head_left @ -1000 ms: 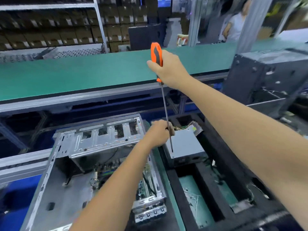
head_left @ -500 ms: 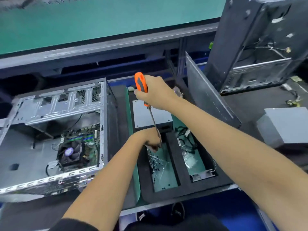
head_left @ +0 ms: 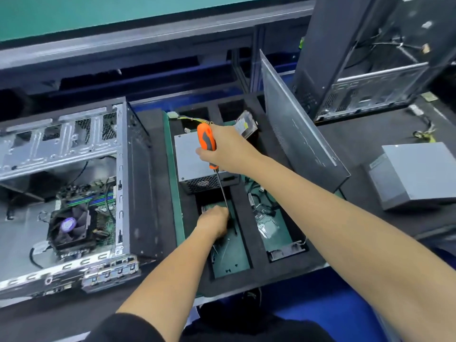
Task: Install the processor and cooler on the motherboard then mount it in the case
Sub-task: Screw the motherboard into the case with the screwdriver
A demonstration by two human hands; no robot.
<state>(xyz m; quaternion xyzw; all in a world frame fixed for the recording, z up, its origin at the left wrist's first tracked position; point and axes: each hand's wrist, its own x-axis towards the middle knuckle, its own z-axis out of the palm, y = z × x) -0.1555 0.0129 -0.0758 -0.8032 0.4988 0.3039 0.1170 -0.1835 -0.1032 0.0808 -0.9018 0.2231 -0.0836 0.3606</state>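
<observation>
Metal case [head_left: 74,169] lies open at left of frame, motherboard [head_left: 98,208] and cooler [head_left: 70,227] inside. At centre, left hand [head_left: 214,222] reaches into a tray compartment [head_left: 234,257], fingers hidden. Right hand [head_left: 227,151] grips an orange screwdriver [head_left: 206,141], tip down-right. No legible writing.

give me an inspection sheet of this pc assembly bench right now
surface: black foam tray with green-floored compartments on a dark bench.
job's things: open silver metal computer case lying on its side, green motherboard with black fan cooler already inside.
clutter: grey power supply box in tray; small screws in one compartment; second grey box at right.
grippers: right hand grips orange-handled screwdriver; left hand reaches into the screw compartment, fingertips hidden.
cables: black wires in the right compartment; yellow leads behind the supply.
surroundings: green conveyor belt; another black case standing upright.
</observation>
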